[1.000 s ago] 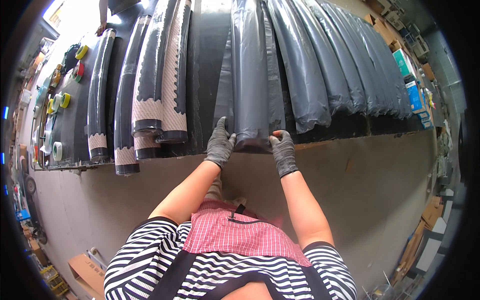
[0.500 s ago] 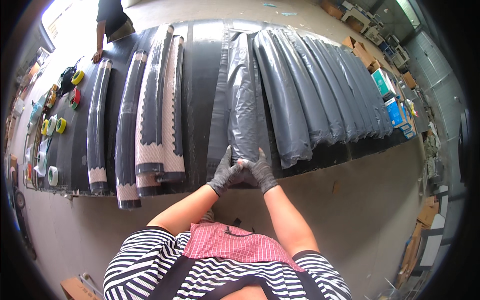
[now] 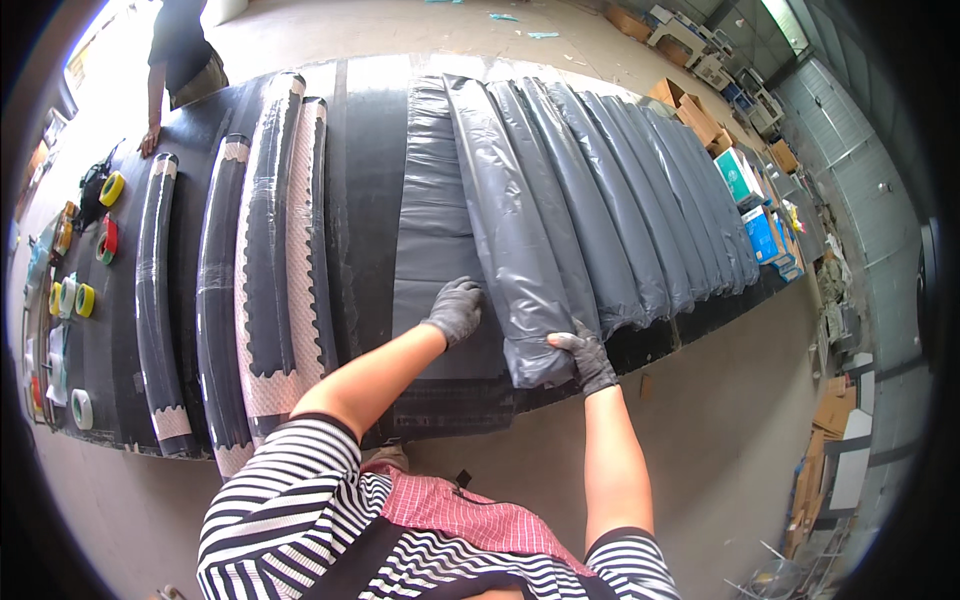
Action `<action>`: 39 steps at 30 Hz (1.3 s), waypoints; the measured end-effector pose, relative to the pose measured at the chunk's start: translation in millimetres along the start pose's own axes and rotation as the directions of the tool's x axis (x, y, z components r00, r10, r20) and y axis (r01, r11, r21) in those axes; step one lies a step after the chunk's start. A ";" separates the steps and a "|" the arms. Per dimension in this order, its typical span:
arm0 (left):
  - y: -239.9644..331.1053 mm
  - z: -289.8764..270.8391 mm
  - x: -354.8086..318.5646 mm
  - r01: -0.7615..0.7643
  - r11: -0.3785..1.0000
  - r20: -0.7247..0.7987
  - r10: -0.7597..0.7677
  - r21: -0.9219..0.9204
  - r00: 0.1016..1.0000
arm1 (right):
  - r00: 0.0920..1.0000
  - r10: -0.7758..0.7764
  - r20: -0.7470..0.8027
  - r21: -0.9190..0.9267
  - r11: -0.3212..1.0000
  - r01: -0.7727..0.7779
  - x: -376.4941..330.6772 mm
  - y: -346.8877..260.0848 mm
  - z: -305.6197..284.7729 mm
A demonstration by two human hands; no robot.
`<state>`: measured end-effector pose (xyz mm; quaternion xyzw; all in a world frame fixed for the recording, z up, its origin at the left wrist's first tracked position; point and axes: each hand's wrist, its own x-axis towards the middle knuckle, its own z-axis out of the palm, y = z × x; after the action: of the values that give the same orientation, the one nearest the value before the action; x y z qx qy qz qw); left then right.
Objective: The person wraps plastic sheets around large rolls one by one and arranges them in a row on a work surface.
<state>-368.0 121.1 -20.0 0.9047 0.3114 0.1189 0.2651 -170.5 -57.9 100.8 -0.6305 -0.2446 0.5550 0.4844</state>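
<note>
Grey gloves cover left hand point(image 3: 455, 310) and right hand point(image 3: 588, 362); sleeves point(image 3: 280, 475) striped black and white, apron point(image 3: 470, 512) pinkish red with fine white check. Wrapped roll point(image 3: 522, 280) glossy plain grey, matching row of rolls point(image 3: 630, 225) and flat sheet point(image 3: 430, 260). Uncovered rolls point(image 3: 270, 210) black, with pale pink, diagonally textured bands. Surface point(image 3: 365, 190) black. Tape rolls yellow point(image 3: 112, 188) and red point(image 3: 107, 240); boxes blue point(image 3: 762, 236) and teal-white point(image 3: 736, 180).

Bright light point(image 3: 92, 48) is flooding in from the far left, washing over the pale floor point(image 3: 330, 38), while a narrow lit strip point(image 3: 785, 24) is glowing high at the right. A grey panelled wall point(image 3: 850, 170) is rising alongside, and a broad black table point(image 3: 365, 200) is stretching across the centre.
</note>
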 end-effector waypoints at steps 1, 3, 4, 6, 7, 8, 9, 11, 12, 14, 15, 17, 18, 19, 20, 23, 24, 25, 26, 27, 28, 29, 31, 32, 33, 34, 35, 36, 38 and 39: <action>-3.2 8.8 18.7 -0.073 0.993 -0.002 0.074 0.093 0.997 | 1.000 -0.016 0.020 0.062 0.998 0.014 6.4 3.0 -11.8; -1.5 23.0 54.1 -0.206 0.939 0.014 0.210 0.275 0.978 | 0.998 -0.015 0.064 0.194 0.981 0.002 10.1 3.2 -23.8; -7.6 23.4 66.5 -0.241 0.933 0.049 0.237 0.266 0.970 | 0.996 -0.053 0.073 0.160 0.986 0.041 9.2 -3.9 -21.7; -17.1 22.5 85.8 -0.315 0.918 0.129 0.291 0.241 0.948 | 0.999 -0.034 0.033 0.138 0.990 0.029 10.4 -3.5 -24.4; -23.3 21.7 87.8 -0.302 0.922 0.159 0.269 0.243 0.950 | 0.999 -0.026 -0.020 0.101 0.994 0.028 8.4 -2.9 -26.4; -32.3 19.8 86.7 -0.299 0.923 0.098 0.283 0.243 0.954 | 0.996 -0.039 -0.078 0.021 0.999 0.040 11.6 -3.5 -30.6; -41.7 21.3 79.3 -0.305 0.922 0.059 0.300 0.239 0.952 | 0.989 -0.044 -0.144 -0.043 0.998 0.038 10.1 3.2 -36.7; -61.9 -12.3 52.8 -0.318 0.922 0.055 0.314 0.219 0.948 | 0.982 -0.062 -0.177 -0.170 0.985 0.032 10.0 3.4 -23.5; -76.0 -24.4 37.6 -0.315 0.923 0.046 0.313 0.220 0.949 | 0.970 -0.150 -0.190 -0.409 0.910 0.060 9.8 6.1 -9.6; -99.0 -42.3 8.0 -0.316 0.913 0.048 0.315 0.256 0.948 | 0.925 -0.345 -0.160 -0.797 0.598 0.085 4.6 20.5 21.1; -101.4 -46.2 0.4 -0.320 0.907 0.052 0.319 0.272 0.947 | 0.941 -0.309 -0.135 -0.802 0.592 0.079 6.6 48.4 25.2; -109.1 -42.4 -13.0 -0.314 0.901 0.061 0.310 0.300 0.949 | 0.956 -0.254 -0.146 -0.828 0.560 0.022 8.9 65.5 43.6; -110.1 -42.0 -14.4 -0.298 0.900 0.069 0.292 0.318 0.954 | 0.977 -0.144 -0.160 -0.831 0.553 -0.055 11.6 51.1 52.9; -108.8 -42.9 -15.2 -0.290 0.901 0.066 0.285 0.323 0.956 | 0.956 -0.255 -0.145 -0.882 0.471 -0.008 17.9 47.8 61.4; -107.6 -44.0 -14.9 -0.282 0.901 0.064 0.277 0.328 0.959 | 0.925 -0.361 -0.120 -0.924 0.380 0.028 26.5 43.9 70.2; -107.0 -42.9 -14.0 -0.276 0.907 0.076 0.266 0.317 0.961 | 0.928 -0.260 -0.266 -0.888 0.441 -0.131 42.5 23.9 90.1; -106.2 -43.6 -15.6 -0.272 0.909 0.067 0.264 0.315 0.962 | 0.930 -0.141 -0.338 -0.838 0.495 -0.230 44.0 20.1 91.7; -106.0 -44.8 -17.0 -0.267 0.912 0.058 0.263 0.312 0.963 | 0.913 -0.176 -0.369 -0.804 0.553 -0.218 42.7 22.0 87.8; -105.9 -45.8 -18.0 -0.262 0.914 0.048 0.261 0.309 0.964 | 0.896 -0.230 -0.380 -0.799 0.570 -0.193 47.3 27.1 85.0; -104.7 -42.7 -20.8 -0.268 0.915 0.040 0.269 0.303 0.962 | 0.876 -0.281 -0.393 -0.795 0.583 -0.169 48.9 29.4 85.6; -103.3 -39.6 -20.0 -0.275 0.912 0.038 0.277 0.304 0.960 | 0.853 -0.331 -0.404 -0.791 0.595 -0.143 49.6 31.1 85.5; -101.9 -36.7 -16.9 -0.282 0.909 0.037 0.284 0.306 0.958 | 0.848 -0.291 -0.442 -0.759 0.626 -0.180 57.3 28.6 84.4; -104.2 -41.9 -15.5 -0.280 0.897 0.046 0.282 0.341 0.958 | 0.846 -0.294 -0.445 -0.769 0.610 -0.192 63.6 31.8 87.9; -102.5 -42.1 -14.5 -0.276 0.904 0.061 0.271 0.326 0.961 | 0.845 -0.297 -0.444 -0.775 0.601 -0.196 65.6 32.4 87.5; -104.2 -45.7 -15.8 -0.269 0.910 0.085 0.256 0.316 0.963 | 0.879 -0.249 -0.407 -0.761 0.625 -0.175 65.8 28.2 89.8; -106.8 -50.2 -14.4 -0.257 0.915 0.101 0.237 0.311 0.966 | 0.878 -0.310 -0.363 -0.817 0.559 -0.140 71.0 25.3 90.9; -106.6 -51.7 -17.6 -0.216 0.948 0.085 0.202 0.235 0.976 | 0.794 -0.566 -0.221 -0.912 0.409 0.038 77.5 30.2 88.2; -103.1 -57.7 -15.5 -0.164 0.966 0.002 0.167 0.201 0.986 | 0.638 -0.768 -0.053 -0.961 0.213 0.176 88.2 31.6 85.4; -110.8 -67.0 -15.9 0.153 0.947 -0.208 -0.095 0.282 0.974 | 0.666 -0.741 0.088 -0.791 0.355 0.499 123.9 12.8 116.6; -111.8 -70.4 -23.4 0.292 0.927 -0.258 -0.229 0.236 0.938 | 0.712 -0.680 0.172 -0.697 0.427 0.576 144.0 9.0 134.9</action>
<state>-468.9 209.4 -24.5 0.8632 0.4709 0.1408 0.1153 -261.0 105.9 37.7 -0.6631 -0.6214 0.1499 0.3894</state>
